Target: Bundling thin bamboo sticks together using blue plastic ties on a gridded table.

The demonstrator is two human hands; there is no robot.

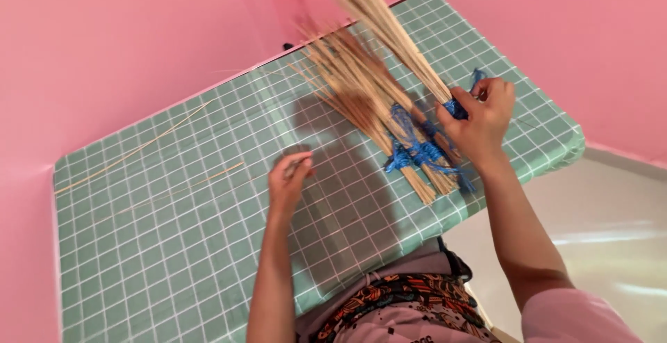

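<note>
- Head view: the right hand [481, 119] has its grip closed around a bundle of thin straw sticks [379, 20] at its blue tie, lifting it tilted above the worktop [174, 246], which has a green checked cover.
- Just beside it, more tied stick bundles [368, 110] lie on the worktop, bound with blue string [411, 150].
- The left hand [288, 183] rests on the worktop with fingers curled; whether it pinches anything I cannot tell.
- Loose single sticks [139, 150] lie well apart, toward the pink wall [104, 44].

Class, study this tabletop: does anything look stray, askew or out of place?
Yes. A few loose thin sticks lie scattered on the green checked table, far left of the blue-tied stick bundles. The right hand grips one bundle raised off the table.
</note>
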